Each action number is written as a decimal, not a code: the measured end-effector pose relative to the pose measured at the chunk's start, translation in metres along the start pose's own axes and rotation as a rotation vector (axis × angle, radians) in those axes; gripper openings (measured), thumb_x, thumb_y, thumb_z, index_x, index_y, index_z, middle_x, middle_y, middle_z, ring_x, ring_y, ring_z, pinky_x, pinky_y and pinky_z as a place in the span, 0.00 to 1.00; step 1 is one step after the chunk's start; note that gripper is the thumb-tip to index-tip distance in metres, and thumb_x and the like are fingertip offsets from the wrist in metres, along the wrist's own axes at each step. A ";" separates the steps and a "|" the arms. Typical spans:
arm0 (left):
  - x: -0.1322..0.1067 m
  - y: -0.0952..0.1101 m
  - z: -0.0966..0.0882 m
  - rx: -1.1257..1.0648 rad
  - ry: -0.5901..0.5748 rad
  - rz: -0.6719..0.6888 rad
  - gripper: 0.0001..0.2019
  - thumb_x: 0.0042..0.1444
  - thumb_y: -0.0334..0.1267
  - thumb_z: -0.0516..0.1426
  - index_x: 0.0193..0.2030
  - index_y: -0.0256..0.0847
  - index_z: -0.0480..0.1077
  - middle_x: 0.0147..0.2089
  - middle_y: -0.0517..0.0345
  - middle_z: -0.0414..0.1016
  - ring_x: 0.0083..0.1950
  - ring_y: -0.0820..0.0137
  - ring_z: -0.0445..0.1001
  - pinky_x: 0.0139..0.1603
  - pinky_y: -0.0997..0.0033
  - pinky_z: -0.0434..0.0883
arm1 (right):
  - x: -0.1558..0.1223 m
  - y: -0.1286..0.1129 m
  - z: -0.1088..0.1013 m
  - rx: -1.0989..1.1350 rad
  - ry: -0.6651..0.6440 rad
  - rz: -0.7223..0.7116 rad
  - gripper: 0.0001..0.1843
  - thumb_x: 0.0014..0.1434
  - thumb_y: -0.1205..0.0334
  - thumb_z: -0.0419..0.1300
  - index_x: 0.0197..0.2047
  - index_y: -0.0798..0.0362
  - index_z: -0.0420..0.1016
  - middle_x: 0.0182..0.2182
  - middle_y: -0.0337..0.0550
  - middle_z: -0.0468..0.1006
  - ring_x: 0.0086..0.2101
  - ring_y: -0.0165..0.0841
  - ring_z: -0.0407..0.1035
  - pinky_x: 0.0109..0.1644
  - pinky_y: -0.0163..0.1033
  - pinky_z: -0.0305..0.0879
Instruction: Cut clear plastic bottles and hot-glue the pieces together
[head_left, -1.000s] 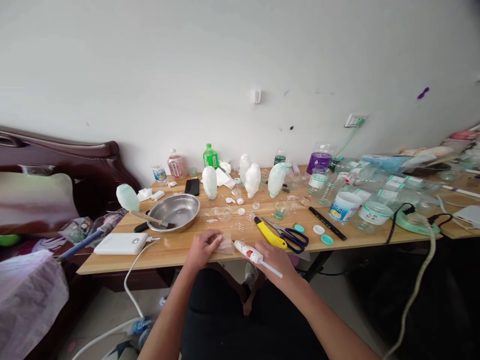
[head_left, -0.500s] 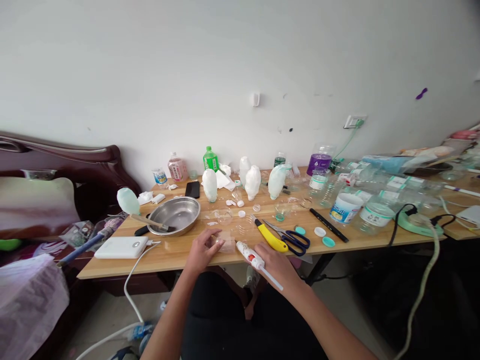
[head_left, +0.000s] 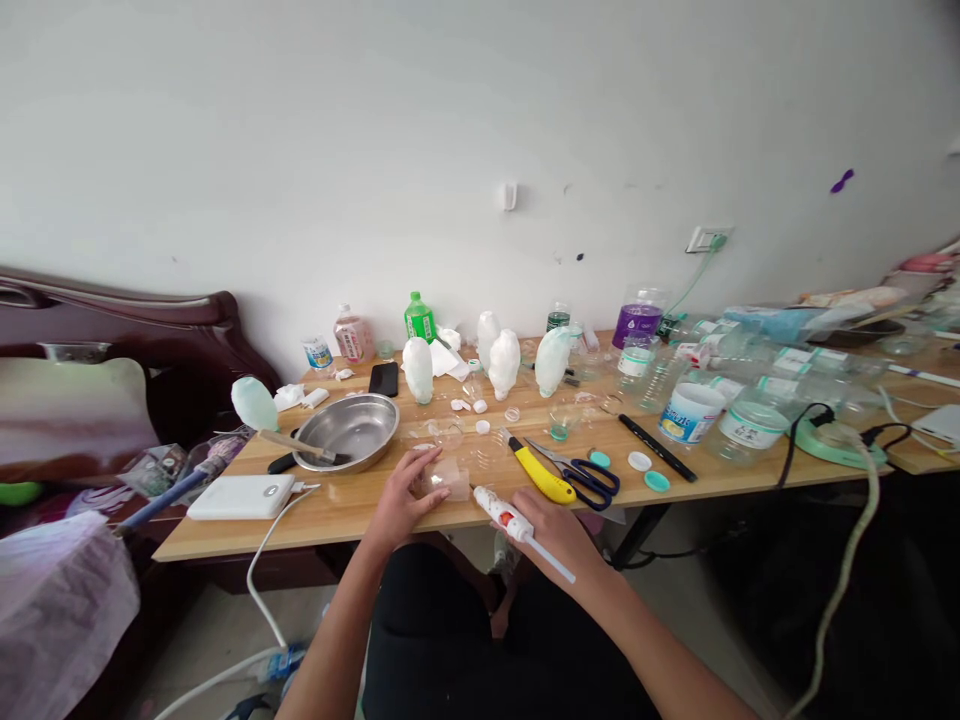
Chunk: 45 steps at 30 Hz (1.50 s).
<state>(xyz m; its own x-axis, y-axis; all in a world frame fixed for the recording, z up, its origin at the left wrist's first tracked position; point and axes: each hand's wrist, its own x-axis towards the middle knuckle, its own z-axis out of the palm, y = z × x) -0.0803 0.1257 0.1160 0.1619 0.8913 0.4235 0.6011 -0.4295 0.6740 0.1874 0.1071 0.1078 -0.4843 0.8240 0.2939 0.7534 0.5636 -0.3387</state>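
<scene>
My left hand (head_left: 405, 497) rests at the near edge of the wooden table (head_left: 337, 505), its fingers closed round a small clear plastic piece (head_left: 448, 479). My right hand (head_left: 556, 528) grips a white glue gun (head_left: 504, 512) with a glue stick poking out behind it; the nozzle points left, close to the plastic piece. Just beyond the right hand lie a yellow utility knife (head_left: 538, 473) and blue-handled scissors (head_left: 581, 473).
A steel bowl (head_left: 352, 428) with a brush, a white power bank (head_left: 240, 496) and a black phone (head_left: 384, 378) lie at left. White wrapped bottle shapes (head_left: 504, 362), bottle caps and several plastic bottles (head_left: 742, 425) crowd the middle and right. Cables hang off the front edge.
The glue gun has tipped a little, its rear dropping toward me. My left hand has turned the plastic piece slightly. The view has drifted a bit.
</scene>
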 end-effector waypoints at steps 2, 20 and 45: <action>0.000 0.000 0.000 0.009 -0.008 -0.003 0.26 0.55 0.41 0.63 0.61 0.49 0.67 0.59 0.50 0.67 0.60 0.60 0.69 0.61 0.58 0.66 | -0.002 0.000 0.002 0.003 0.030 0.006 0.08 0.66 0.56 0.55 0.36 0.50 0.66 0.36 0.42 0.73 0.36 0.35 0.70 0.35 0.37 0.60; -0.002 -0.002 0.009 0.208 -0.045 -0.022 0.40 0.49 0.35 0.67 0.67 0.54 0.56 0.62 0.53 0.66 0.62 0.58 0.66 0.62 0.53 0.60 | -0.001 -0.013 0.001 0.112 0.162 0.065 0.12 0.67 0.49 0.53 0.37 0.48 0.66 0.36 0.41 0.72 0.34 0.35 0.72 0.35 0.38 0.66; -0.016 0.028 0.013 0.449 -0.174 -0.009 0.26 0.59 0.42 0.60 0.62 0.46 0.57 0.58 0.48 0.68 0.58 0.54 0.68 0.57 0.52 0.65 | -0.002 -0.013 0.021 0.071 0.205 0.033 0.09 0.67 0.52 0.54 0.41 0.48 0.69 0.36 0.42 0.73 0.35 0.36 0.73 0.33 0.37 0.67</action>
<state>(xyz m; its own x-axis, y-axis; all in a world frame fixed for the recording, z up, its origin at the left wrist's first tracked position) -0.0562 0.1014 0.1203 0.2612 0.9221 0.2854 0.8753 -0.3509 0.3326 0.1687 0.0994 0.0933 -0.3541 0.8173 0.4546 0.7308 0.5451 -0.4109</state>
